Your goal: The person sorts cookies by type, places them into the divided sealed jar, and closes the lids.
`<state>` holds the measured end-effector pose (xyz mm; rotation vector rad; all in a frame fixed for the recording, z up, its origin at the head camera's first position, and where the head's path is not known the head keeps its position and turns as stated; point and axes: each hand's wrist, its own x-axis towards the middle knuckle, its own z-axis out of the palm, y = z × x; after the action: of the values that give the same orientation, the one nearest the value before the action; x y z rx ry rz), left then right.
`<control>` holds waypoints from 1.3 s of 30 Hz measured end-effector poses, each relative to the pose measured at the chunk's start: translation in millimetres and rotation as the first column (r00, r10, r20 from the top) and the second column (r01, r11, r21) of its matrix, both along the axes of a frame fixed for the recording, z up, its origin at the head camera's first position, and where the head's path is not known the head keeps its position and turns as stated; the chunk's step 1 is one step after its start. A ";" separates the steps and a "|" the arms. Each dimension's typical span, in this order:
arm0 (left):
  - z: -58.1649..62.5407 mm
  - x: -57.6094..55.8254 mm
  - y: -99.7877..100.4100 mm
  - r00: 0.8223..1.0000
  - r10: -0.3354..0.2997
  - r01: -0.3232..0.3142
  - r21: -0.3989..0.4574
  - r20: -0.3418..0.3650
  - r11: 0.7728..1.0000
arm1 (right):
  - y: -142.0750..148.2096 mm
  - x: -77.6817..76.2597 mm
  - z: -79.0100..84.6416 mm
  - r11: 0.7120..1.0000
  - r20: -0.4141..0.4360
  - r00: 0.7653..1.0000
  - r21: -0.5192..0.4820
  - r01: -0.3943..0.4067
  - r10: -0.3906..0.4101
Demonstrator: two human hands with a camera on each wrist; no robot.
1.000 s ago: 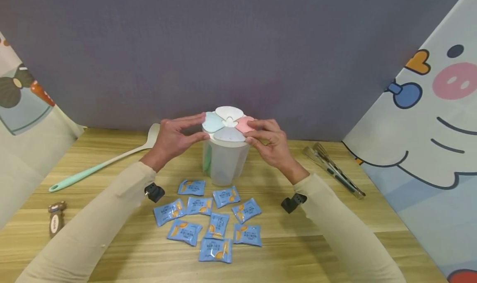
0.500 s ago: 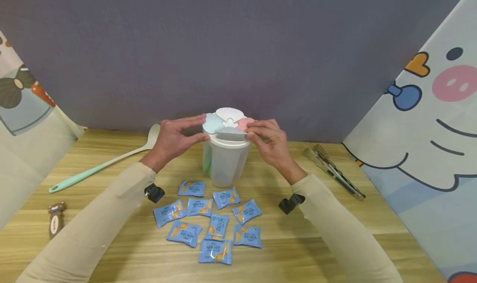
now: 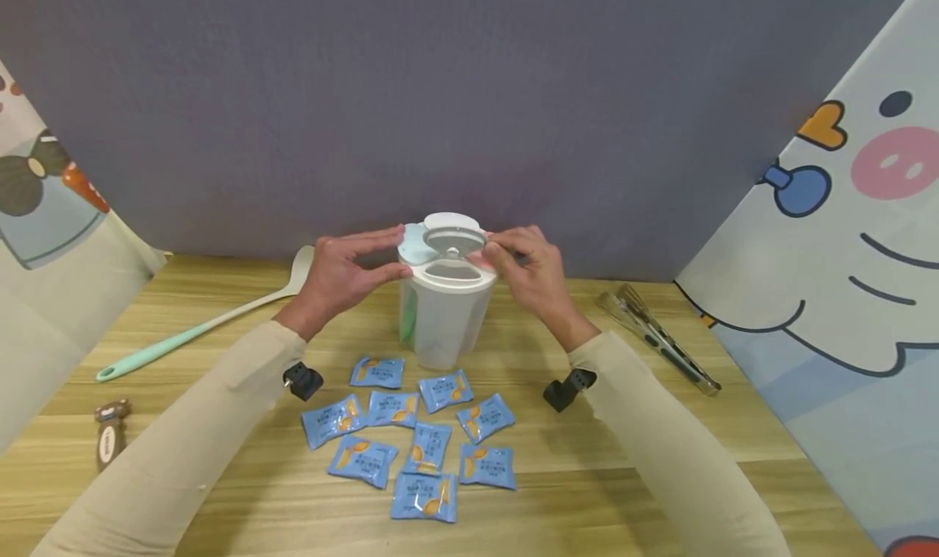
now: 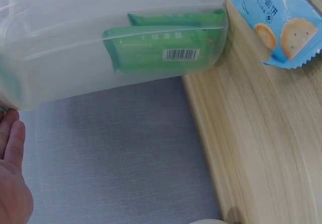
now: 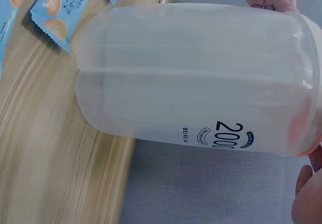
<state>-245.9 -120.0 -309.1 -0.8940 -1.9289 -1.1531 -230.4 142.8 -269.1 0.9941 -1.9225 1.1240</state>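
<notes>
A frosted plastic storage canister (image 3: 443, 320) stands upright, with a petal-shaped lid in pale blue, white, pink and grey. Its front grey flap (image 3: 456, 241) is raised, baring an opening at the front. My right hand (image 3: 534, 273) holds that flap's right edge between thumb and fingers, over the pink petal. My left hand (image 3: 345, 276) rests its extended fingers and thumb against the lid's left rim, beside the pale blue petal (image 3: 416, 245). Through the wall in the left wrist view, green packets (image 4: 156, 50) show in one compartment.
Several blue biscuit packets (image 3: 392, 408) lie in front of the canister. A spoon with a mint handle (image 3: 157, 349) lies left, near a brown bear-shaped item (image 3: 110, 435). Metal tongs (image 3: 660, 341) lie right. A grey panel (image 3: 469, 100) stands behind.
My right hand has lifted the grey flap from flat to raised, swinging it back toward the lid's centre. My left hand stays at the rim.
</notes>
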 end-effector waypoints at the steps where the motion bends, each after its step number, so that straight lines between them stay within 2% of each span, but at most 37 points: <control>1: -0.4 -0.1 -0.1 1.000 0.001 -0.001 -0.002 0.000 1.000 | 0.0 -0.2 0.4 1.000 0.011 1.000 0.000 0.006 -0.006; 9: -0.3 -0.7 -0.1 1.000 -0.001 0.001 0.000 -0.014 1.000 | -0.4 -0.6 4.8 0.999 0.047 0.999 0.025 0.024 -0.025; 19: 1.0 -2.1 -0.9 1.000 -0.004 0.004 -0.008 -0.013 1.000 | -1.0 -2.5 4.6 1.000 0.103 0.994 -0.007 0.029 -0.028; 34: 3.1 -4.1 -1.1 0.999 -0.013 0.012 -0.012 -0.048 1.000 | 0.7 -5.3 0.1 1.000 0.078 0.997 -0.029 0.002 0.000; 39: 2.5 -4.4 -1.4 0.999 -0.010 0.009 -0.020 -0.052 1.000 | 8.9 -24.1 -15.3 0.999 0.089 0.996 -0.027 -0.023 0.026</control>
<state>-250.3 -121.4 -306.6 -0.9358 -1.8986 -1.1078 -254.5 151.8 -284.4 0.9705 -1.9661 1.2232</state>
